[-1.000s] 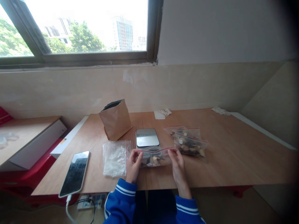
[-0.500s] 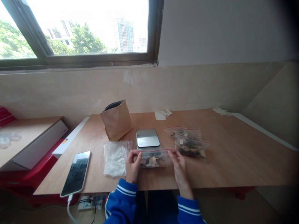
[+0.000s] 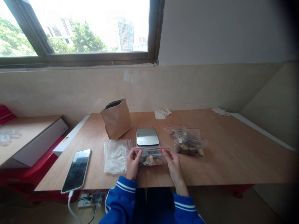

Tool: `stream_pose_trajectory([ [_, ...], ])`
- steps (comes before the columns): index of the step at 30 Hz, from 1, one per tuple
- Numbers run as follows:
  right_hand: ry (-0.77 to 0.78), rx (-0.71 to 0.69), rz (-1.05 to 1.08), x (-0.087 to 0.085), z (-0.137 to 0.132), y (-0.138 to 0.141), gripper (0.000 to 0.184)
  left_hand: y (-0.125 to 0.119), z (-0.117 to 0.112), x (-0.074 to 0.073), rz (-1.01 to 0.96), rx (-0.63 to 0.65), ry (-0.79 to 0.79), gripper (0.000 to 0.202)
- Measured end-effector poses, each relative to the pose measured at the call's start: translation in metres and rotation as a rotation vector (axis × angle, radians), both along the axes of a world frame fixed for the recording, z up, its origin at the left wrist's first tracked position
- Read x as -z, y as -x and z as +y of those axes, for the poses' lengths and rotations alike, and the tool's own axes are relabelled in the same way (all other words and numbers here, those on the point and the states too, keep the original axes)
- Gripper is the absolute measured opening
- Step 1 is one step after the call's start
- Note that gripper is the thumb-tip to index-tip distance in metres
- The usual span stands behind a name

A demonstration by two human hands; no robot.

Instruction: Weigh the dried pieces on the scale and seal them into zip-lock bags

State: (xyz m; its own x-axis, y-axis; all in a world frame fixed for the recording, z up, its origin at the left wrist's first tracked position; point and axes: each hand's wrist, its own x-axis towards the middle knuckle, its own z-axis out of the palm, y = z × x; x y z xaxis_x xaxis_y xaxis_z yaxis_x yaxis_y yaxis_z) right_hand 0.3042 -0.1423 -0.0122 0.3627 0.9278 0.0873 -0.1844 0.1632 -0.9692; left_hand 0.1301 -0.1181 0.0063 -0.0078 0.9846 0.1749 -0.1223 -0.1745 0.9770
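Between my two hands is a clear zip bag [image 3: 151,159] with a red seal strip along its top and dried, brown and dark pieces inside. My left hand [image 3: 133,162] pinches the seal's left end between thumb and fingers. Farther along the strip, my right hand [image 3: 172,161] pinches it near the right end. Just behind the bag lies a kitchen scale [image 3: 147,137] with a shiny flat top. A stack of empty zip bags [image 3: 115,157] rests left of my left hand. Several filled zip bags [image 3: 190,144] lie overlapping to the right.
A brown paper bag [image 3: 118,119] stands with its top open behind the empty bags. At the left front, a phone [image 3: 76,170] lies plugged into a white cable [image 3: 71,203]. Crumpled tissue [image 3: 166,112] sits at the table's [image 3: 233,155] back edge, below the window.
My right hand has slid left along the seal strip, closer to my left hand. My left hand keeps its pinch at the left end.
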Motion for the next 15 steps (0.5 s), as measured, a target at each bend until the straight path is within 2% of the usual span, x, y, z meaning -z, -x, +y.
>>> stream_pose_trajectory([
  [10,0.058,0.115,-0.024,0.006,0.003,0.009,0.038,0.002,0.0,0.003,0.02,-0.125,-0.012,0.022],
  [15,-0.016,0.062,0.024,0.002,0.004,0.012,0.033,0.003,0.001,0.005,-0.045,0.003,0.016,0.025],
])
